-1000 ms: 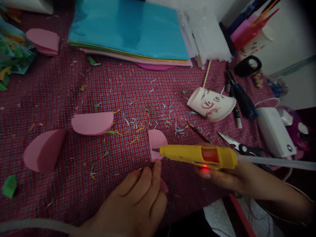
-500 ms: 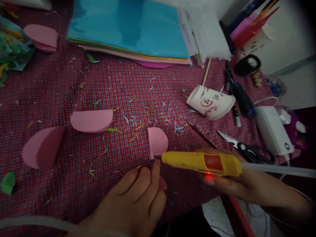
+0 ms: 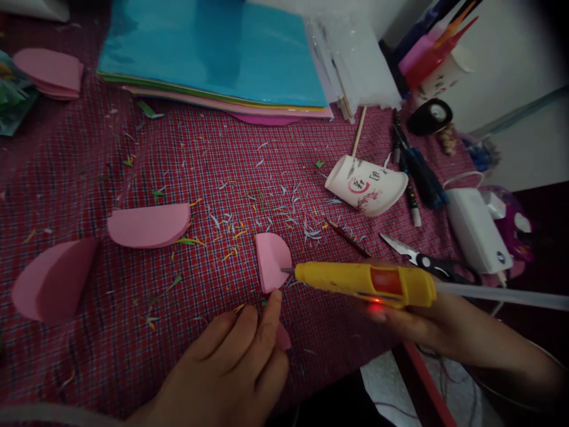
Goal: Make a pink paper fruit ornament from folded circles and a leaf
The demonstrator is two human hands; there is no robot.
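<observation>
Checked cloth (image 3: 200, 160); right hand (image 3: 427, 323) grips glue gun (image 3: 355, 279), left hand (image 3: 231, 367) pinches pink foam (image 3: 271, 261).

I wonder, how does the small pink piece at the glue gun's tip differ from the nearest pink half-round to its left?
The small pink piece is much smaller than the pink half-round. The small pink piece is held by the left hand, with the glue gun nozzle at its edge; the pink half-round lies untouched on the cloth. Both are pink half-discs.

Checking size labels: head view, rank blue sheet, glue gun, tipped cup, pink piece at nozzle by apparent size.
1. blue sheet
2. glue gun and tipped cup: alike; gun nearer, so unranked
3. pink piece
</observation>
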